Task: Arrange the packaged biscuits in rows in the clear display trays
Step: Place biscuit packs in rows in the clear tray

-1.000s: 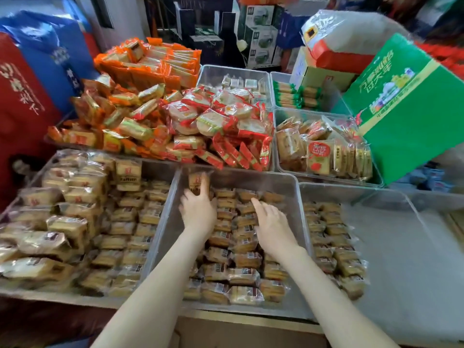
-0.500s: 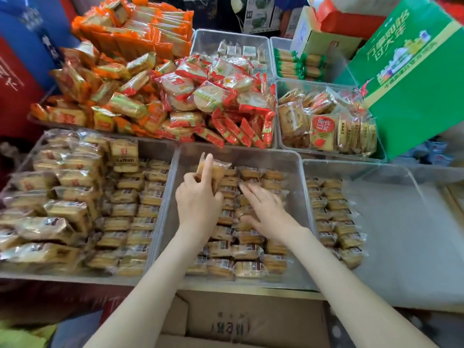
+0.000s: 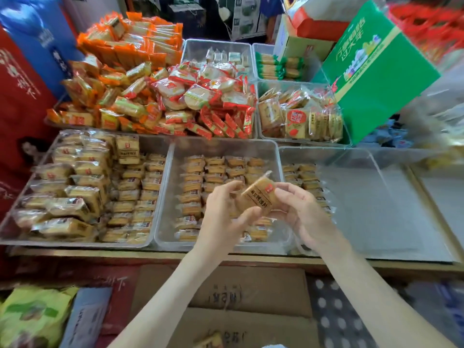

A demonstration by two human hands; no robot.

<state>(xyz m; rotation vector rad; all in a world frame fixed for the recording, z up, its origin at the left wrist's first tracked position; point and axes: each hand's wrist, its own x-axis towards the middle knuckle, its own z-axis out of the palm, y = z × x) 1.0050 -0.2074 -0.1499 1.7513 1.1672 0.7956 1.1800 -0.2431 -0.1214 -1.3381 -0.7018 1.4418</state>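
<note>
one packet in hand over the middle tray

both hands hold a single biscuit packet [image 3: 258, 197] in the air, just above the rows in the middle tray [image 3: 164, 222]. the left hand [image 3: 226, 214] takes it from the near-left side and the right hand [image 3: 303, 209] from the right. the left fingers [image 3: 227, 188] curl in and pinch the wrapper against the thumb, and the right fingers [image 3: 288, 189] curl round the far edge. motion blur softens the contact, so which fingertips actually touch the film is hard to say. the packet is tilted, label side up, and touches no other packet.

the step in hand looks like squaring and turning the packet before it is placed. the middle tray already carries several rows laid flat. the right tray [image 3: 376, 197] has only a short stack along its left wall and is otherwise bare. the left tray [image 3: 10, 229] is packed full.

the next move calls for choosing a slot, probably at the end of a row in the middle tray or beside the stack in the right tray. the packet then needs to go down flat, edges lined up with its neighbours.
</note>
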